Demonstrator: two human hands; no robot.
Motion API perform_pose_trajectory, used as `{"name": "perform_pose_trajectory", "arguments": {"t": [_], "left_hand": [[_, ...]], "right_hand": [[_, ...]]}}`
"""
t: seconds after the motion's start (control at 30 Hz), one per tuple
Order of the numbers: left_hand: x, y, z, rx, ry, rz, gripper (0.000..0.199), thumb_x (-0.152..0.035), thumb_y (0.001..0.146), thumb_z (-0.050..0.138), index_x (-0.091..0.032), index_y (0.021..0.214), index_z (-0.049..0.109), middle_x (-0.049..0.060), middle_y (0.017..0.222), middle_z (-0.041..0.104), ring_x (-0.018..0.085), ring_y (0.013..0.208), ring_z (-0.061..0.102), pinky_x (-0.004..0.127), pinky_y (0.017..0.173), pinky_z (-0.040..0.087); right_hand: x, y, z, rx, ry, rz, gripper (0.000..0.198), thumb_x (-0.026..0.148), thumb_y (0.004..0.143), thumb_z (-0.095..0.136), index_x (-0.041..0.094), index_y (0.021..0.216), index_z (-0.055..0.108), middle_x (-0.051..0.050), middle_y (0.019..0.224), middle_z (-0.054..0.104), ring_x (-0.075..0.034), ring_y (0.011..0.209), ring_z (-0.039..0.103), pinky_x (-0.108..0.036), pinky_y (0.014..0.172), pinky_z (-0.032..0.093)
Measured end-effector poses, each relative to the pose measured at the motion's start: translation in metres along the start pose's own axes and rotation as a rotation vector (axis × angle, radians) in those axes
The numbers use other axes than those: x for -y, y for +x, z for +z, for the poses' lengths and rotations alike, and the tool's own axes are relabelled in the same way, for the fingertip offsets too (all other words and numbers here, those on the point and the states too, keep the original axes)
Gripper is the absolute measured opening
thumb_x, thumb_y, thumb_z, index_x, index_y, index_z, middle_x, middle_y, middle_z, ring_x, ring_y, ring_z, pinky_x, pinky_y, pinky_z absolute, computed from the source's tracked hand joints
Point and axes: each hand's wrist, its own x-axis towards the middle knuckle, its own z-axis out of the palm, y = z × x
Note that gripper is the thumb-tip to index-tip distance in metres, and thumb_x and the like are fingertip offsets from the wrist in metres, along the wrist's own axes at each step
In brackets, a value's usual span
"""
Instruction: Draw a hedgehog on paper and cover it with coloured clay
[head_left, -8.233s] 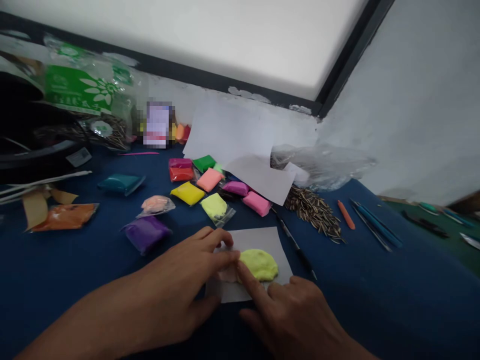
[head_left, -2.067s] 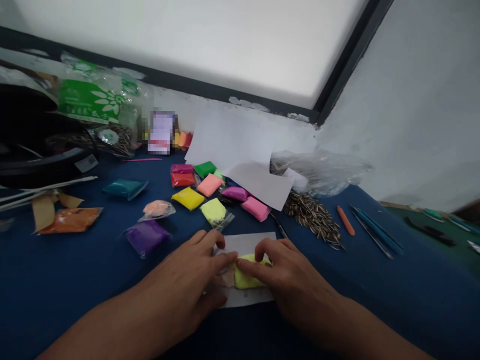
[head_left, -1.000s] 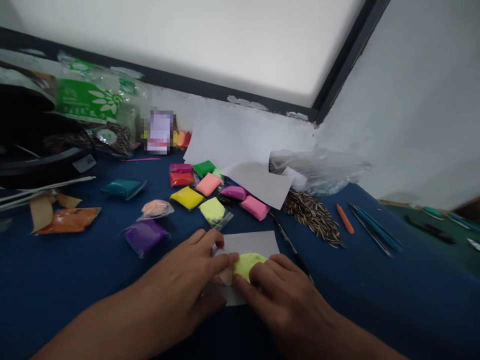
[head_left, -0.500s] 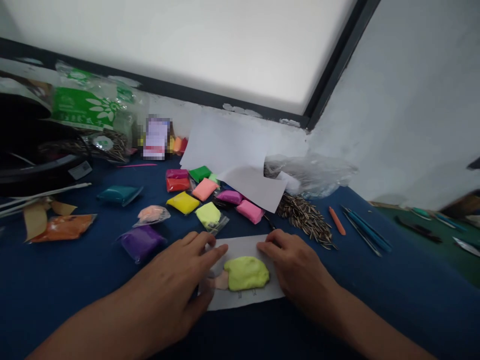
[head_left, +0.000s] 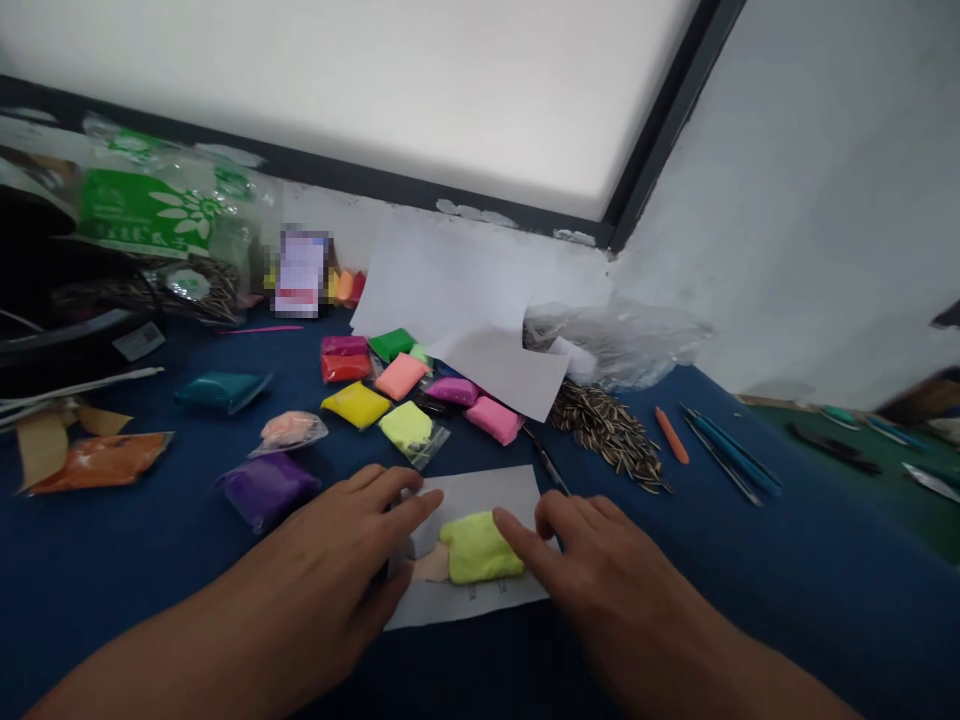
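Note:
A small white sheet of paper (head_left: 517, 488) lies on the dark blue cloth in front of me. On it a flat slab of yellow-green modelling clay (head_left: 474, 555) is spread, with a peach-coloured patch (head_left: 432, 566) at its left end and small drawn marks below. My left hand (head_left: 352, 555) rests over the sheet's left edge, fingers apart and holding nothing. The index finger of my right hand (head_left: 607, 565) stretches onto the upper right of the clay slab and seems to touch it. Its other fingers are loosely bent, and nothing shows in them.
Several bagged clay pieces, including a purple packet (head_left: 266, 490) and a yellow one (head_left: 356, 404), lie beyond my hands. A pen (head_left: 550, 462), a pile of sunflower seeds (head_left: 607, 430), an orange stick (head_left: 671, 437) and blue tweezers (head_left: 731, 450) lie to the right.
My right hand has left the paper's upper right edge, and its index finger has come onto the clay. The left hand has stayed at the left edge. The view has shifted slightly.

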Motion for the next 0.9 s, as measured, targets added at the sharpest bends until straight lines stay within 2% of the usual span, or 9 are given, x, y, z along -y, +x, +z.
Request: {"name": "perform_pose_trajectory", "arguments": {"t": [0.1, 0.2, 0.3, 0.4, 0.47, 0.53, 0.7, 0.9], "left_hand": [[-0.001, 0.000, 0.001, 0.001, 0.028, 0.004, 0.048, -0.017, 0.093, 0.045, -0.026, 0.138, 0.060, 0.012, 0.131, 0.066, 0.033, 0.117, 0.063, 0.052, 0.094, 0.057], [-0.003, 0.000, 0.004, -0.015, 0.037, 0.016, 0.050, -0.016, 0.094, 0.045, -0.027, 0.141, 0.059, 0.011, 0.134, 0.066, 0.033, 0.120, 0.063, 0.051, 0.095, 0.057], [-0.004, -0.001, 0.007, -0.021, 0.032, 0.024, 0.050, -0.018, 0.095, 0.048, -0.029, 0.142, 0.058, 0.009, 0.142, 0.063, 0.034, 0.125, 0.061, 0.052, 0.099, 0.056], [-0.005, -0.003, 0.008, -0.002, 0.039, 0.018, 0.049, -0.029, 0.097, 0.055, -0.028, 0.145, 0.055, 0.011, 0.146, 0.060, 0.039, 0.130, 0.058, 0.057, 0.099, 0.055], [-0.005, -0.004, 0.008, 0.006, 0.034, 0.007, 0.053, -0.035, 0.095, 0.059, -0.028, 0.147, 0.053, 0.012, 0.149, 0.057, 0.042, 0.132, 0.056, 0.060, 0.099, 0.054], [-0.004, -0.005, 0.008, 0.016, 0.030, 0.003, 0.054, -0.034, 0.094, 0.060, -0.027, 0.147, 0.054, 0.012, 0.150, 0.056, 0.043, 0.132, 0.056, 0.060, 0.097, 0.056], [-0.001, -0.006, 0.009, 0.005, 0.038, 0.014, 0.051, -0.027, 0.098, 0.051, -0.028, 0.149, 0.051, 0.008, 0.151, 0.055, 0.037, 0.133, 0.057, 0.053, 0.102, 0.055], [-0.004, -0.004, 0.010, -0.024, 0.071, 0.033, 0.051, -0.024, 0.099, 0.047, -0.028, 0.150, 0.049, 0.007, 0.152, 0.054, 0.035, 0.133, 0.057, 0.051, 0.102, 0.055]], "right_hand": [[0.009, -0.010, 0.004, 0.004, -0.041, -0.051, 0.054, 0.027, 0.085, 0.062, 0.009, 0.136, 0.059, -0.015, 0.091, 0.068, -0.028, 0.069, 0.062, -0.039, 0.060, 0.045], [0.014, -0.013, 0.008, 0.002, -0.055, -0.076, 0.049, 0.029, 0.090, 0.059, 0.008, 0.134, 0.060, -0.014, 0.088, 0.068, -0.028, 0.068, 0.064, -0.039, 0.059, 0.045], [0.009, -0.008, 0.003, 0.043, 0.019, -0.099, 0.048, 0.027, 0.088, 0.060, 0.007, 0.132, 0.060, -0.015, 0.092, 0.068, -0.027, 0.070, 0.064, -0.038, 0.058, 0.045], [-0.004, 0.001, -0.007, 0.075, 0.031, 0.092, 0.050, 0.003, 0.085, 0.054, 0.012, 0.134, 0.059, -0.013, 0.097, 0.069, -0.024, 0.074, 0.064, -0.034, 0.061, 0.043], [-0.013, 0.006, -0.012, 0.148, 0.052, 0.216, 0.037, -0.003, 0.084, 0.052, 0.013, 0.113, 0.069, -0.010, 0.089, 0.068, -0.023, 0.072, 0.064, -0.033, 0.060, 0.041], [-0.018, 0.008, -0.013, 0.202, 0.165, 0.288, 0.022, 0.003, 0.093, 0.051, 0.015, 0.092, 0.070, -0.007, 0.085, 0.067, -0.020, 0.071, 0.064, -0.031, 0.061, 0.041], [-0.019, 0.008, -0.011, 0.219, 0.412, 0.290, 0.012, 0.012, 0.097, 0.058, 0.016, 0.092, 0.068, -0.005, 0.091, 0.066, -0.018, 0.079, 0.065, -0.029, 0.070, 0.046], [-0.016, 0.009, -0.006, 0.226, 0.443, 0.293, 0.007, 0.011, 0.093, 0.063, 0.015, 0.090, 0.068, -0.005, 0.092, 0.066, -0.019, 0.081, 0.064, -0.030, 0.072, 0.047]]}}
